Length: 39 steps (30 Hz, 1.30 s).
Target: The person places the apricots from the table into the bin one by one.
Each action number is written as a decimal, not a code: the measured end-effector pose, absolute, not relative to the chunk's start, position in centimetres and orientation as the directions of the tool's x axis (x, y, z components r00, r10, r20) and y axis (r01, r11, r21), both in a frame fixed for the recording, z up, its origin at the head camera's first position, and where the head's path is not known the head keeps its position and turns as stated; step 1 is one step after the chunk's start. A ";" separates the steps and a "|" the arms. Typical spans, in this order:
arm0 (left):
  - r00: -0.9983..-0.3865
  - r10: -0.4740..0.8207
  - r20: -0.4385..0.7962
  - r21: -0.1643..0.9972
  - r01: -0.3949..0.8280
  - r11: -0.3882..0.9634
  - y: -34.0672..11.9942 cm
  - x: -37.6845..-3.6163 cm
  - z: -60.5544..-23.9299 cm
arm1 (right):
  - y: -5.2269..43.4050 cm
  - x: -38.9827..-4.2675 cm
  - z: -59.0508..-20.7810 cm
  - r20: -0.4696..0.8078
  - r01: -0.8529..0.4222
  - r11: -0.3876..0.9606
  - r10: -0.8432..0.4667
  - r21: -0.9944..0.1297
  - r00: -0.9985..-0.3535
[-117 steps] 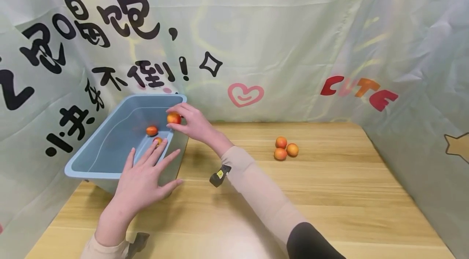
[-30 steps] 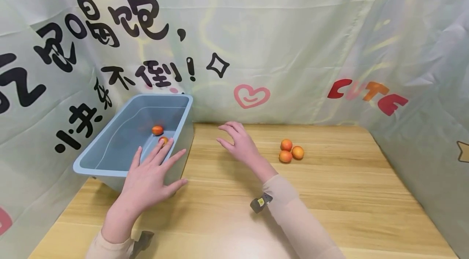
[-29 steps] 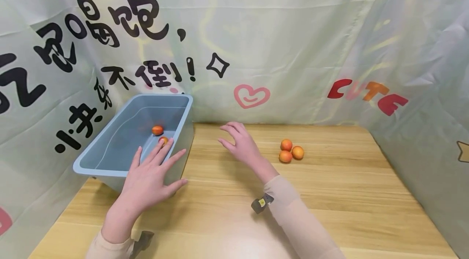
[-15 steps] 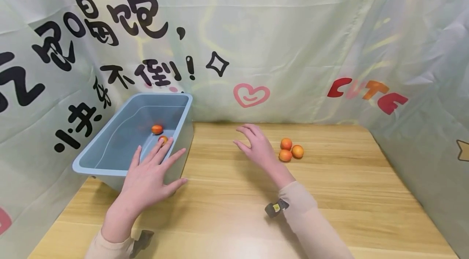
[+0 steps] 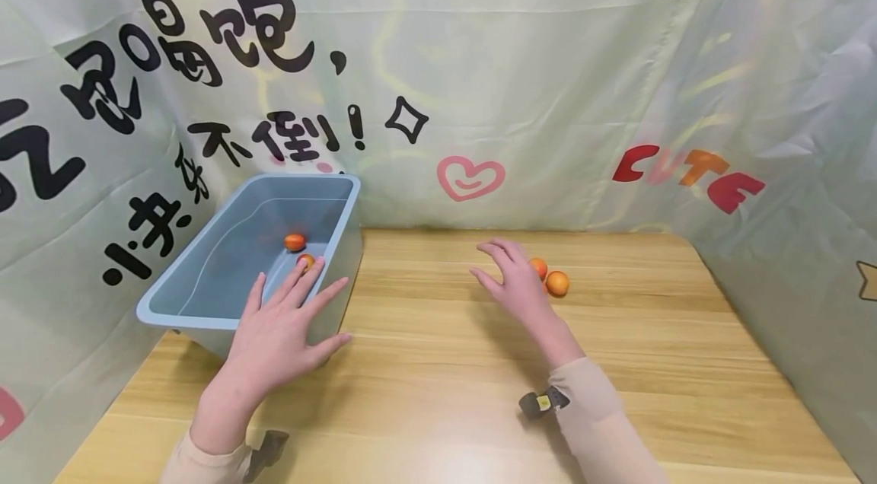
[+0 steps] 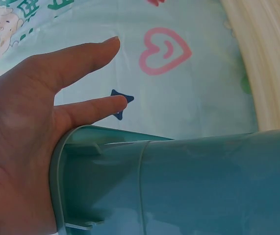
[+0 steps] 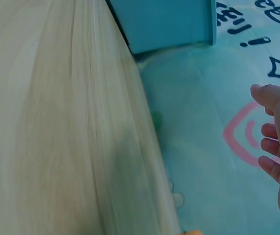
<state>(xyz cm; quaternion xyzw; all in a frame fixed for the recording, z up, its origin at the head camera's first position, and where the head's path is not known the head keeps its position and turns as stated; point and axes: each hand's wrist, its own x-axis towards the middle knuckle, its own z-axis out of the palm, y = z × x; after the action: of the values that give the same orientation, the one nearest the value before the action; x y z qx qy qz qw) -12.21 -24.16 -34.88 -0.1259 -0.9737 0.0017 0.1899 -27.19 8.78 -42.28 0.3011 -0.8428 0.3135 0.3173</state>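
Apricots: two (image 5: 294, 242) (image 5: 305, 262) already down in the blue bin (image 5: 205, 316), at least two more (image 5: 557, 283) (image 5: 538, 268) out on the worktop (image 5: 445, 362), maybe a third hidden behind the knuckles. Right hand (image 5: 515, 286) right over that cluster, fingers loosely spread, gripping nothing yet. Left hand (image 5: 274, 335) flat and open against the bin's near wall, steadying it. Roughly halfway by the look of it, remaining fruit not yet picked up.

A light wooden table (image 5: 438, 362) runs across the view. Along its far and side edges hangs a pale green printed fabric backdrop (image 5: 521, 73), showing black characters, a pink heart and red-orange letters.
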 end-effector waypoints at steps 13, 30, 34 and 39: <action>-0.898 0.247 0.364 -0.047 0.247 0.968 -23.9 -12.2 -34.7 | 12.6 -26.7 -43.2 0.640 -0.627 0.689 -0.305 -0.363 -0.705; -0.903 0.241 0.355 -0.035 0.245 0.969 -23.7 -12.4 -34.8 | 16.0 -26.7 -44.1 0.403 -0.483 0.769 -0.319 -0.419 -0.858; -0.905 0.234 0.354 -0.037 0.237 0.971 -23.9 -12.2 -34.7 | 15.8 -26.9 -44.4 0.374 -0.489 0.775 -0.349 -0.400 -0.859; -0.902 0.238 0.359 -0.037 0.241 0.970 -23.9 -12.1 -34.7 | 15.6 -26.9 -44.9 0.339 -0.495 0.790 -0.383 -0.361 -0.859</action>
<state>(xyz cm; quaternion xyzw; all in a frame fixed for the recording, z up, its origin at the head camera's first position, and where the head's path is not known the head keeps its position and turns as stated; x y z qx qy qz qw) -12.08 -23.88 -34.74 -0.1228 -0.9753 -0.0044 0.1837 -26.88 15.63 -44.91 0.2342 -0.9378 0.2238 0.1251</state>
